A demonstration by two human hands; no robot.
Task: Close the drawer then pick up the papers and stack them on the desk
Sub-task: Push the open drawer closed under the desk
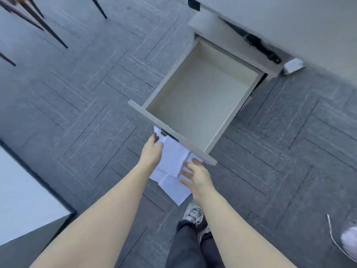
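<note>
- Drawer point(195, 97): I see it pulled fully out of a low white cabinet point(222, 33), its pale inside bare, its front panel nearest me.
- Handle point(170, 135): a dark metal fitting on the drawer's front panel, only partly in view from above.
- Papers point(172, 171): several white sheets lying loosely overlapped on the floor, partly tucked under the drawer's front edge, just ahead of my foot.
- Left hand point(151, 151): reaching forward, fingers loosely extended and grasping nothing; its fingertips are close to the drawer front near the handle, over the upper corner of the papers. I cannot tell whether they touch the panel.
- Right hand point(195, 176): palm turned inward, fingers spread and released, hovering over the right side of the papers just below the drawer's near corner; it holds nothing.
- Floor point(77, 93): grey carpet tiles with a line pattern.
- Bench point(23, 194): a white top with a dark edge at the lower left, well apart from the papers.
- Shoe point(194, 214): a light trainer below a dark trouser leg point(187, 248), just behind the papers.
- Chair legs point(38, 22): thin and dark, upper left.
</note>
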